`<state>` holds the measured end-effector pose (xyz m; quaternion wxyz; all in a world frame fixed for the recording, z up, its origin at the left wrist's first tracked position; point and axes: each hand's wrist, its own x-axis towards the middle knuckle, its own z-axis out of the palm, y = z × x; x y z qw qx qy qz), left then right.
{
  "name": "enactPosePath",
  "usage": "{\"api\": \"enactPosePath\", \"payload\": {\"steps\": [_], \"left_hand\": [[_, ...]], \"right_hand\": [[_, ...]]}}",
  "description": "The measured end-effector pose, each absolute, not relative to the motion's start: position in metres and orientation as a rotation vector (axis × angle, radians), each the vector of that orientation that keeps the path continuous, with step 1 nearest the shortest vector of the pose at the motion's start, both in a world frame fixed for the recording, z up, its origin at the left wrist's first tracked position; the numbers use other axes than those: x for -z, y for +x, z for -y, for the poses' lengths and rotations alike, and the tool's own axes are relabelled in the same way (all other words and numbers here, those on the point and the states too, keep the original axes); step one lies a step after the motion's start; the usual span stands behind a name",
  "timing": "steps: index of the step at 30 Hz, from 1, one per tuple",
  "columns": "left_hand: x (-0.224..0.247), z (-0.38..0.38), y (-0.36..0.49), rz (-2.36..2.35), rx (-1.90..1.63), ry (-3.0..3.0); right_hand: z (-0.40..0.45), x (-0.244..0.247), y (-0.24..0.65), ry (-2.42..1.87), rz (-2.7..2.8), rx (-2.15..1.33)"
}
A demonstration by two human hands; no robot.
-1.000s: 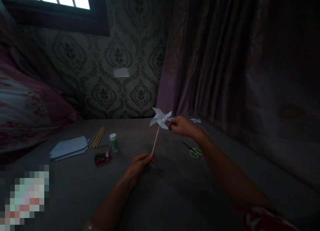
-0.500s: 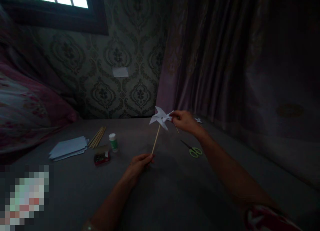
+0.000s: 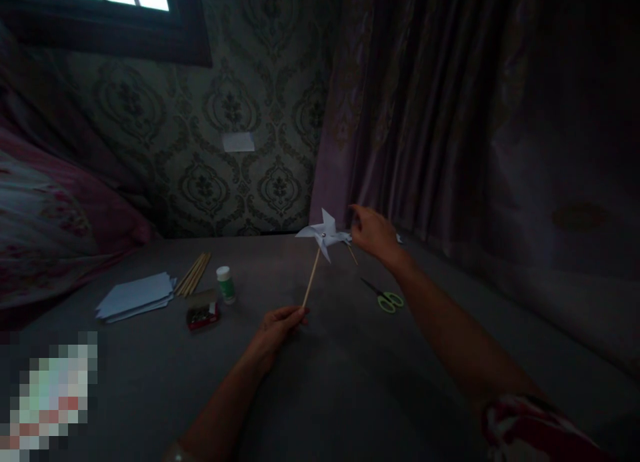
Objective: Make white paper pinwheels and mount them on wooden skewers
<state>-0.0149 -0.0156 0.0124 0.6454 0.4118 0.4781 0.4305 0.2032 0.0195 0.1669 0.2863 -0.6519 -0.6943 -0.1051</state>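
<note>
My left hand [image 3: 280, 325] is closed round the lower end of the thin wooden stick of a white paper pinwheel [image 3: 320, 234]. The stick leans slightly right, and a small round metal pin shows at the hub. Just right of the blades, my right hand [image 3: 375, 234] is raised with its index finger and thumb apart. Nothing shows between those fingers, and a small gap seems to part them from the blades. Behind the pinwheel, another thin stick [image 3: 353, 254] lies on the surface, its upper end hidden by the blades and my hand.
Green-handled scissors [image 3: 389, 301] lie to the right. On the left are a stack of white paper [image 3: 136, 297], several wooden sticks [image 3: 194, 274], a white-capped green glue bottle [image 3: 226, 287] and an open red box of small metal pieces [image 3: 203, 315]. Curtains [image 3: 425, 115] hang behind at right.
My right hand has let go of a blade, its fingers lifting and opening slightly to the right. The pinwheel's blades have turned. My left hand keeps its hold on the stick.
</note>
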Motion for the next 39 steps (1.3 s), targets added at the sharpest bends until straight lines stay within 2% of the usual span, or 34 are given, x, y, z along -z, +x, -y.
{"api": "enactPosePath", "payload": {"steps": [1,2,3,5,6,11,19,24,30,39], "left_hand": [[-0.013,0.016,-0.015,-1.092,-0.987,0.939],[-0.013,0.016,-0.014,-1.092,-0.996,0.944],[-0.012,0.016,-0.014,-1.09,-1.003,0.95],[-0.011,0.016,-0.014,-1.073,-1.013,0.973],[-0.011,0.016,-0.013,-1.066,-1.015,0.984],[-0.011,0.017,-0.014,-1.039,-1.032,0.942],[-0.013,0.016,-0.011,-0.892,-1.158,0.775],[-0.013,0.014,-0.012,-0.894,-1.215,0.726],[-0.011,0.012,-0.012,-0.972,-1.198,0.756],[-0.006,0.011,-0.011,-1.016,-1.139,0.783]], "right_hand": [[-0.019,-0.163,0.203,-1.83,1.843,0.396],[-0.017,-0.157,0.201,-1.885,1.959,0.369],[-0.011,-0.15,0.198,-1.865,2.214,0.182],[0.004,-0.132,0.188,-1.526,2.728,-0.474],[0.011,-0.124,0.182,-1.358,2.762,-0.643],[0.026,-0.099,0.158,-1.46,2.426,-0.449],[0.007,-0.046,0.124,-1.431,1.759,-0.66],[0.004,-0.04,0.104,-1.464,1.494,-0.808],[-0.005,-0.039,0.097,-1.518,1.335,-0.904],[-0.018,-0.029,0.107,-1.625,1.451,-0.849]]}}
